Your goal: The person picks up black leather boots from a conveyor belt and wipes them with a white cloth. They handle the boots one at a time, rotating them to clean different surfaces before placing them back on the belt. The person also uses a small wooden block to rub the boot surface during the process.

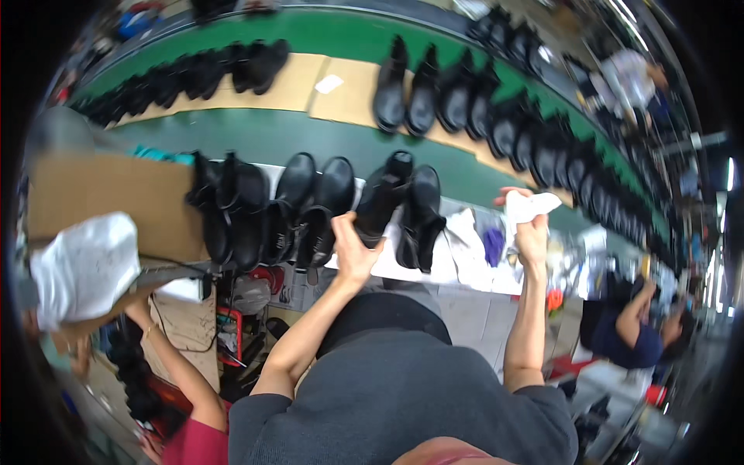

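My left hand [354,249] grips a black ankle boot [384,194] by its near end, with the toe pointing away from me and tilted to the right. In my right hand [532,239] is a bunched white cloth [531,208], held apart from the boots. Just right of the held boot lies another black boot [425,198]. More black boots [296,182] are lined up to the left along the white bench edge [395,271]. Beside my right hand sit a crumpled white cloth [463,244] and a purple cloth [493,246].
Rows of black boots [390,97] stand on cardboard strips [345,108] over the green conveyor surface [333,139]. A cardboard box [108,198] is at the left. One person in a red sleeve [198,439] works at lower left; another [624,333] is at the right.
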`<state>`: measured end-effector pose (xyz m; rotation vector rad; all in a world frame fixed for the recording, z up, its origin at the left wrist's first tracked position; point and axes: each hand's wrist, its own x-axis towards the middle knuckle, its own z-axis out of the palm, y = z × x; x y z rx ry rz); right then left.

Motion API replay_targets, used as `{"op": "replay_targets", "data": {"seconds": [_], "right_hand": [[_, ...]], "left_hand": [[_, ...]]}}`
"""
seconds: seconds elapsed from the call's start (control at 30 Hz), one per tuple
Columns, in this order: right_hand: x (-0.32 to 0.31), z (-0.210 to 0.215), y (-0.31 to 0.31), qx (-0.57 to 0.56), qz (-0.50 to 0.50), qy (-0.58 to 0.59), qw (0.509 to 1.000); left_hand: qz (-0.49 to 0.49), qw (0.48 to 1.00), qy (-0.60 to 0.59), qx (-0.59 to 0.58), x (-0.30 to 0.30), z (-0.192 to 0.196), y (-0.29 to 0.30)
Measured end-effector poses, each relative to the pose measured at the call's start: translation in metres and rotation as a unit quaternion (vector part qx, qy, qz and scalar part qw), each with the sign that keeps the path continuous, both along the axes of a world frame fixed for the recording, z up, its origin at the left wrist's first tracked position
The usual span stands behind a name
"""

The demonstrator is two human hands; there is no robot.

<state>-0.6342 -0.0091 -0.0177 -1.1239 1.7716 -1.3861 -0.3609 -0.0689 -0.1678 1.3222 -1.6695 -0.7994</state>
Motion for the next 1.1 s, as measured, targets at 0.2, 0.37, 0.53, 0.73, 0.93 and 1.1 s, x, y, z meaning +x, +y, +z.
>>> {"op": "replay_targets", "data": {"seconds": [0.2,0.37,0.53,0.73,0.93,1.1], "right_hand": [[0.066,-0.017,0.071,0.231,0.383,0.221,0.866],[0.077,-0.08,0.058,0.24,0.366,0.29,0.851],[0.0,-0.037,-0.005,0.09,0.241,-0.054,0.965],[-0.058,-0.03,-0.006,-0.025,0.123,-0.311,0.942],[-0.074,-0.041,0.042,-0.133,-0.157,-0.203,0.957],[-0.124,-0.104,0.111,0.146,-0.303,0.018,0.942]], "left_hand": [[-0.1,0.984,-0.1,0.113,0.029,-0.028,0.032],[-0.165,0.983,-0.079,0.01,0.027,0.083,0.05],[-0.269,0.962,-0.045,-0.007,-0.021,0.107,0.02],[-0.265,0.955,0.093,0.094,-0.108,0.068,-0.017],[-0.221,0.966,0.106,0.08,-0.14,0.078,-0.004],[-0.241,0.965,0.06,0.085,-0.149,0.086,0.006]]}}
